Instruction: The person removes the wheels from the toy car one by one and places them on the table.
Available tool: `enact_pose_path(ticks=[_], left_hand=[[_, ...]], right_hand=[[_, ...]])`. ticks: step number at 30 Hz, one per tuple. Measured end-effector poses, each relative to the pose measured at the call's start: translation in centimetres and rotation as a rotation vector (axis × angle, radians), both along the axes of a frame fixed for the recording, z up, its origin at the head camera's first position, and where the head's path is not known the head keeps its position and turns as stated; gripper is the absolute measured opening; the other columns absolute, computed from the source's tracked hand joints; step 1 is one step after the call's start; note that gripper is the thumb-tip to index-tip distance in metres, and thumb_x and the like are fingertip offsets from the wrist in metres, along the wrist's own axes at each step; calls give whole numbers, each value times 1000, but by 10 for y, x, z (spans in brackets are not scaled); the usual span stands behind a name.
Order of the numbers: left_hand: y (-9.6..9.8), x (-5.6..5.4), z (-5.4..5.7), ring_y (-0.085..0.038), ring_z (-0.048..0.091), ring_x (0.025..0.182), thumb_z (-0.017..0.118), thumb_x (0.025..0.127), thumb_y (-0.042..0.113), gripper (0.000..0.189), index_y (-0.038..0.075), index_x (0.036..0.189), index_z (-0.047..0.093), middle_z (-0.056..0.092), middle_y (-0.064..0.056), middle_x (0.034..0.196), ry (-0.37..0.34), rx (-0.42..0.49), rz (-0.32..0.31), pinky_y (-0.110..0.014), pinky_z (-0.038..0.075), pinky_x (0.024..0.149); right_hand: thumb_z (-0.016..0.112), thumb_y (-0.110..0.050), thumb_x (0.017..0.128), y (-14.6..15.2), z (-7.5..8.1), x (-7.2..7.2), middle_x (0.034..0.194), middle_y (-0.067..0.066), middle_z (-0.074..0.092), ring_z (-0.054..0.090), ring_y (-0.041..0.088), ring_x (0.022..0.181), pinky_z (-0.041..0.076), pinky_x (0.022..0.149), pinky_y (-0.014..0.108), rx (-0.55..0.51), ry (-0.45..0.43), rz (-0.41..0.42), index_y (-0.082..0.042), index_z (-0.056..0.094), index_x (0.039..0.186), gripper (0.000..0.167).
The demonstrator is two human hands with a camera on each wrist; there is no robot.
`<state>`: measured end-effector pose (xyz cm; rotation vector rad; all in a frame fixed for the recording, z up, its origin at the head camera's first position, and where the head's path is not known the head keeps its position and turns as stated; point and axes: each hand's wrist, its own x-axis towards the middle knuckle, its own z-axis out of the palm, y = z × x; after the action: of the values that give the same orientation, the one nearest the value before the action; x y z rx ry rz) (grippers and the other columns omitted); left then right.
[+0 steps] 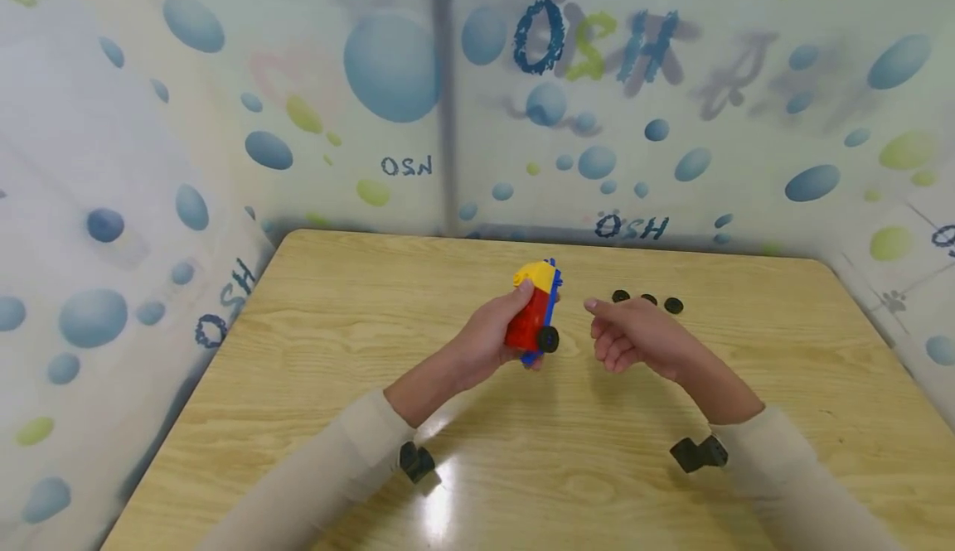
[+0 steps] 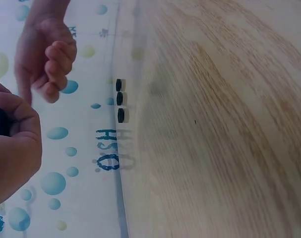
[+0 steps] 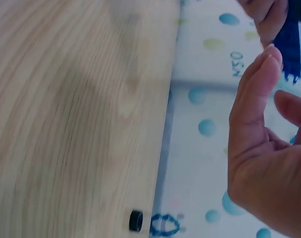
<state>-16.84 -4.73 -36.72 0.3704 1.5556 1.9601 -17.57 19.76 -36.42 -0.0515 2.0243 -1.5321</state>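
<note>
My left hand [image 1: 485, 340] grips a toy truck [image 1: 531, 306] with a red body, a yellow cab and a blue underside, thumb across its upper face. A black wheel [image 1: 548, 339] sits at the truck's near end. In the right wrist view the blue underside [image 3: 290, 47] shows beyond my fingers. To the right of the truck is my right hand [image 1: 642, 335], holding nothing, index finger straight toward the truck and the other fingers loosely curled. Just behind that hand, three loose black wheels [image 1: 674, 306] lie on the table, the middle one partly hidden by it.
The wooden table [image 1: 336, 302] reaches back to a wall [image 1: 477, 145] printed with blue and green dots and letters. More patterned wall stands at the left and right. Each sleeved forearm bears a small black wrist camera [image 1: 699, 453].
</note>
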Motion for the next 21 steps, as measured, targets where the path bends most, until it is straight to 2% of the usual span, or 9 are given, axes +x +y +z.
enact_pose_path(ticks=[5,10,14,18,21], left_hand=[[0,0,-2,-16,54,57,31,100,59,68,3,136,46,53,-6,84,-6,-21,14,-28,49,58],[1,0,-3,-16,45,53,33,99,60,61,3,116,48,51,-3,77,-1,-6,3,-27,42,52],[3,1,-5,-15,42,48,33,99,61,56,7,102,47,51,-1,71,-14,10,-21,-26,38,47],[3,2,-7,-13,39,46,33,98,63,59,6,100,48,50,1,66,-22,-39,-1,-25,34,45],[3,2,-7,-14,37,47,32,98,63,60,6,101,51,48,0,66,2,-82,11,-25,30,45]], right_hand=[[48,-52,99,-21,5,10,67,5,65,63,15,55,56,58,32,-84,20,114,0,60,88,54],[45,-41,103,-35,6,17,69,5,65,63,14,55,56,55,30,-208,43,251,1,61,88,47],[46,-32,103,-40,3,18,69,3,66,63,13,55,55,55,28,-270,65,294,3,61,88,42],[47,-27,103,-42,-1,21,70,3,66,64,12,56,56,55,27,-334,81,339,2,61,87,36],[47,-26,103,-46,-3,24,71,3,67,65,12,58,56,55,27,-392,82,366,-1,61,87,32]])
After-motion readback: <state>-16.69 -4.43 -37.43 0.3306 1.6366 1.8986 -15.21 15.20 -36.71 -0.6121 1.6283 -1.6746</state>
